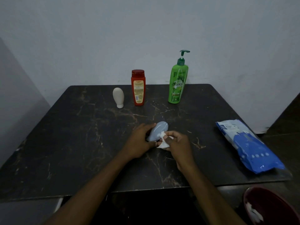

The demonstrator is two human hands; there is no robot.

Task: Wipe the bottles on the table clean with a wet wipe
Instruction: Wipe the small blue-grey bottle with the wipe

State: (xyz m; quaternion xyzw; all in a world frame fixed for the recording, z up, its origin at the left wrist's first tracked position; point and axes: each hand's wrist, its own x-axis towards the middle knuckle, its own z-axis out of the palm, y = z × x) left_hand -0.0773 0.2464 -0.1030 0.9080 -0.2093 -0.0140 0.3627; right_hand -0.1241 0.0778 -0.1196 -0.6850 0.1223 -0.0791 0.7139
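The green pump bottle (177,85) is stood upright near the far edge of the table (81,143), right of centre. It is judged the heaviest and most top-heavy, so it is best taken round its waist, not by the pump. The red bottle (138,90) is stood upright near the far edge, left of centre. Its flat, stiff plastic sides are judged easy to grip at mid-body.

The grey-blue bottle (158,131) is held tilted just above the middle of the table. It is judged light, smooth and likely slippery once wetted. Its lower end is gripped by the left hand (139,142), fingers curled round it. The white bottle (118,97) is stood on its cap just left of the red one. It is small and rounded, and is judged easily toppled. The wet wipe (164,142), soft and bunched, is pinched in the curled fingers of the right hand (179,146) and pressed against the grey-blue bottle's side.

A plain pale wall (146,30) is seen behind, and the light is dim. The table top is dark, hard and marble-veined. A blue wipe pack (248,146) is laid along the right edge. A dark red bowl (272,208) with something white in it is seen below the near right corner.
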